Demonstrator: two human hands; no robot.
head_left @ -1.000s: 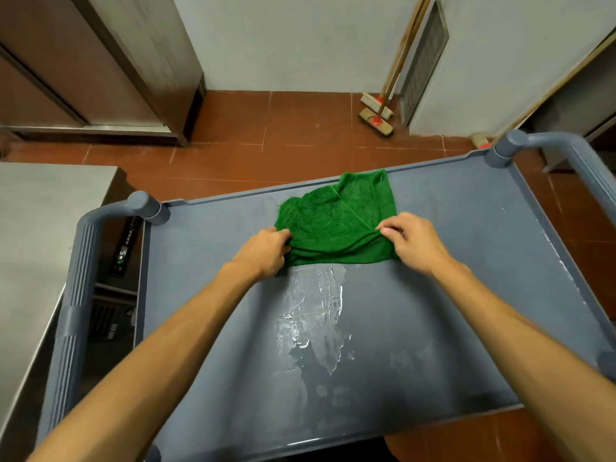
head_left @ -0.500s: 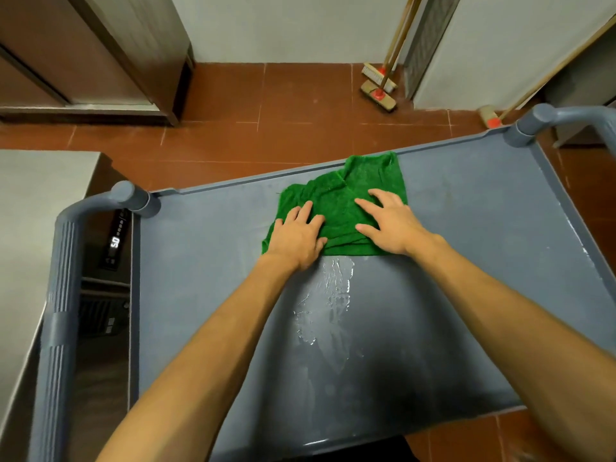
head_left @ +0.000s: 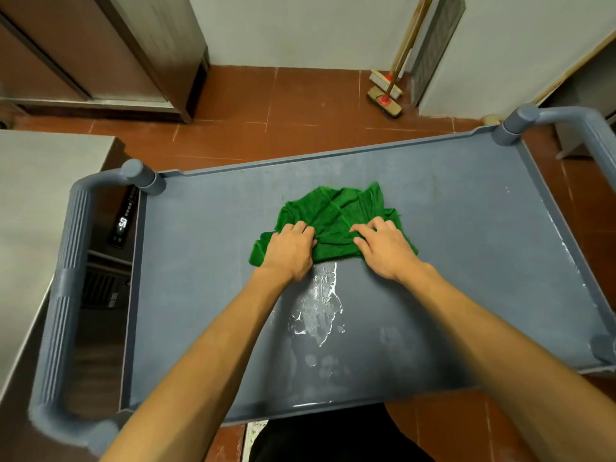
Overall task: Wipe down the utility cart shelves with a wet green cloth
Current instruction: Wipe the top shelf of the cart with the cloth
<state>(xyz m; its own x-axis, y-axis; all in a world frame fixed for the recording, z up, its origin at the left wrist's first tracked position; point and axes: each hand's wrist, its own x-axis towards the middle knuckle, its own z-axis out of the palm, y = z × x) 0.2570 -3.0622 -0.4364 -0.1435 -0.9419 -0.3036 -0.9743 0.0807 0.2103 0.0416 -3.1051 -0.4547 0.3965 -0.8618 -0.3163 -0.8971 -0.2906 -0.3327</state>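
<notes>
Cart shelf (head_left: pixel 466 235), green cloth (head_left: pixel 336 211) in left hand (head_left: pixel 289 253), right hand (head_left: pixel 388 251), clear of rims.

Bare forearms (head_left: pixel 213 348), black garment (head_left: pixel 333 438) below.

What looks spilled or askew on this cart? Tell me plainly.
A puddle of water sits on the cart shelf, just on the near side of the cloth. The cloth is bunched, not flat, gripped by the left hand and right hand. Nothing looks damaged.
</notes>
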